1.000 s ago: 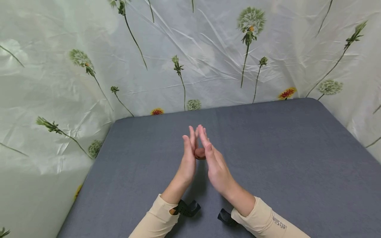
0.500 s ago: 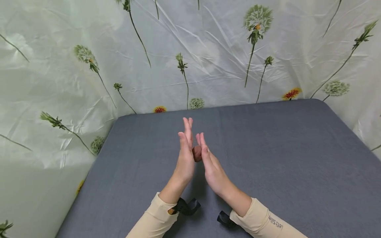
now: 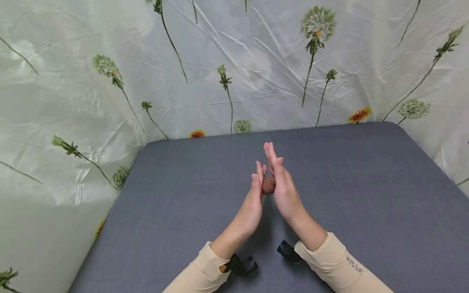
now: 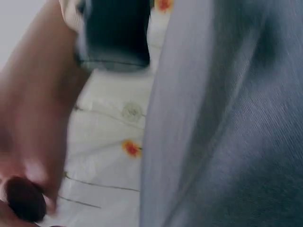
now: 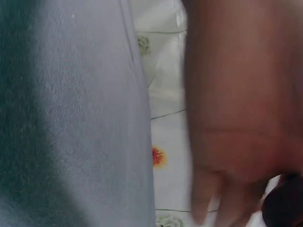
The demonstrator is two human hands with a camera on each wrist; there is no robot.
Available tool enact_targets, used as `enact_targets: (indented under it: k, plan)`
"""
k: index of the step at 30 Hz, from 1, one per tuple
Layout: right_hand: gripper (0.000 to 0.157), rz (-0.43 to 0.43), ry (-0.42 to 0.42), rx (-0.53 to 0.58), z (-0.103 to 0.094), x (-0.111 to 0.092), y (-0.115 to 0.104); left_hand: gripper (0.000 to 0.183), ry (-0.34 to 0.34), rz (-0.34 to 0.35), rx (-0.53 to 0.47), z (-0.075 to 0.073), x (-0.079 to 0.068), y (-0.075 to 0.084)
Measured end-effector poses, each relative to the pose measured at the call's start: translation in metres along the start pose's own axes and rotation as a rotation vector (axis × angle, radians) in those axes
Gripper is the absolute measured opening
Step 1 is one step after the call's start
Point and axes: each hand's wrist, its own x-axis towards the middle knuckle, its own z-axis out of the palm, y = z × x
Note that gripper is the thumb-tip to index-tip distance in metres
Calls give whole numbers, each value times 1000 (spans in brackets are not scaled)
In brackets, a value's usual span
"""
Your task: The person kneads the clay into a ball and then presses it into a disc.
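A small brown lump (image 3: 269,185), rounded and clay-like with a crease, is pressed between two flat palms above the table. My left hand (image 3: 252,205) touches it from the left with straight fingers pointing away from me. From the other side my right hand (image 3: 287,197) presses against it, its straight fingertips reaching farther forward than the left ones. In the left wrist view the lump (image 4: 24,199) looks dark at the lower left corner. The right wrist view shows part of the dark lump (image 5: 284,202) beside the blurred right hand (image 5: 241,142).
A grey cloth-covered table (image 3: 348,183) lies under both hands. Behind it and at the sides hangs a pale, wrinkled sheet (image 3: 256,73) printed with flowers. Black straps (image 3: 243,266) are at both wrists, below cream sleeves (image 3: 207,266).
Both hands rub back and forth with the lump between them. The left fingers were ahead half a second ago; now the right ones are. The hands have shifted to the right.
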Motion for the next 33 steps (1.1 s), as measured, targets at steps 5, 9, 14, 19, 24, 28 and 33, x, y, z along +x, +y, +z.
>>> enact_targets:
  k: [5, 9, 14, 19, 24, 28, 33]
  plan:
    - [73, 101, -102, 41, 15, -6, 10, 93, 127, 131, 48, -10, -2, 10]
    - [68, 147, -168, 87, 34, -19, 14, 95, 248, 188, 75, -29, 2, 11]
    - [64, 103, -158, 43, 36, -25, 3, 93, 286, 63, 67, -43, 10, -2]
    - [66, 27, -65, -11, 16, -15, -4, 82, 211, -46, 172, -24, 10, -9]
    - [74, 51, -17, 32, 1, -5, 1, 75, 64, -44, 218, 0, 2, -1]
    - [72, 109, -80, 27, 12, -8, 8, 77, 155, 23, 208, -6, -1, 9]
    - [64, 149, -183, 39, 35, -21, 10, 86, 276, 84, 169, -32, 3, 11]
